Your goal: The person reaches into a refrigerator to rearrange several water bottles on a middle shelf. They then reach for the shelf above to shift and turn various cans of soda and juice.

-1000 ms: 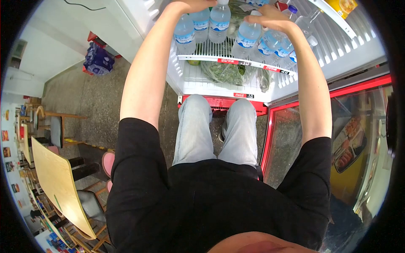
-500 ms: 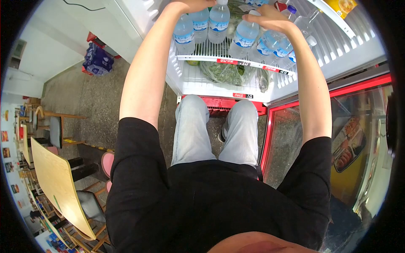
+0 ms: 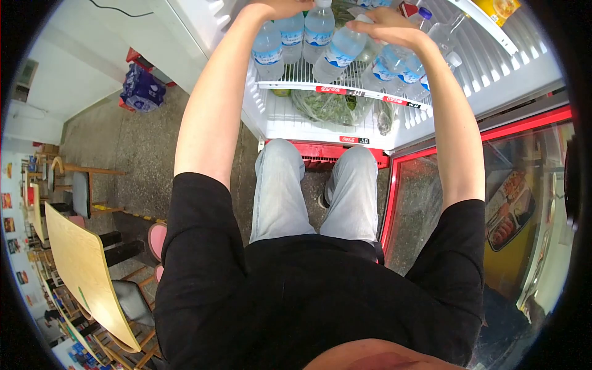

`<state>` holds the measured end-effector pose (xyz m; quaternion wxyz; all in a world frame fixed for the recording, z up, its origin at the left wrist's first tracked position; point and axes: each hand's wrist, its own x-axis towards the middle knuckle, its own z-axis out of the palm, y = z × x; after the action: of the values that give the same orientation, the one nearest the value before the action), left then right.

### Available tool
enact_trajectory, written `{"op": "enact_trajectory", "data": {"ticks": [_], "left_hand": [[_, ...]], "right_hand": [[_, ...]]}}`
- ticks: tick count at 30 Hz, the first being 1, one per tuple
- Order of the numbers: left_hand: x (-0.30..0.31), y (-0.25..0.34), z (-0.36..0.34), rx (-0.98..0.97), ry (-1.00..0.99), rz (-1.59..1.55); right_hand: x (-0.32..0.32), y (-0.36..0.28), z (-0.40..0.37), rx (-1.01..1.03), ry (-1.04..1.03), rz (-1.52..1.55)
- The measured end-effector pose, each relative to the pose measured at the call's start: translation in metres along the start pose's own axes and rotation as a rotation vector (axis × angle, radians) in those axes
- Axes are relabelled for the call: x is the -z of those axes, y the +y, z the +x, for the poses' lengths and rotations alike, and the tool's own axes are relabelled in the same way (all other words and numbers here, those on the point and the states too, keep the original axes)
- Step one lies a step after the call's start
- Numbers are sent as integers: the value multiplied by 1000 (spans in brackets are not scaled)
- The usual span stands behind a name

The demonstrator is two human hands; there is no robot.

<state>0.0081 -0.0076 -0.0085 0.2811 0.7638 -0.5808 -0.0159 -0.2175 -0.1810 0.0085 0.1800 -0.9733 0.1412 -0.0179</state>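
I stand at an open fridge with both arms stretched to a white wire shelf [image 3: 336,79] full of clear water bottles with blue labels. My right hand [image 3: 385,24] grips the top of one water bottle [image 3: 336,52], which leans with its base swung left and toward me. My left hand [image 3: 277,7] rests on the tops of the bottles at the shelf's left [image 3: 268,46]; its fingers run out of the frame, so its grip is unclear. More bottles [image 3: 401,65] stand under my right wrist.
A bag of green vegetables [image 3: 330,106] lies on the shelf below. The red-framed glass fridge door [image 3: 493,203] stands open at my right. A pack of bottles [image 3: 143,87] sits on the floor by the left wall. Wooden chairs and a table [image 3: 80,259] crowd the lower left.
My right hand has tilted its bottle, the base sliding left along the shelf front. The left hand has stayed in place.
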Motion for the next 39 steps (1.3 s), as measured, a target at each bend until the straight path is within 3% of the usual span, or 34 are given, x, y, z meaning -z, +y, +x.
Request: {"op": "enact_trajectory", "data": {"ticks": [17, 23, 32, 39], "left_hand": [[-3, -8, 1, -33, -7, -69], [-2, -7, 1, -26, -5, -25], [-2, -6, 0, -32, -3, -38], [-2, -5, 0, -24, 8, -21]], "right_hand": [[0, -3, -1, 39, 5, 35], [-5, -2, -2, 94, 116, 56], [12, -14, -13, 164, 58, 108], [6, -6, -11, 352, 107, 243]]}}
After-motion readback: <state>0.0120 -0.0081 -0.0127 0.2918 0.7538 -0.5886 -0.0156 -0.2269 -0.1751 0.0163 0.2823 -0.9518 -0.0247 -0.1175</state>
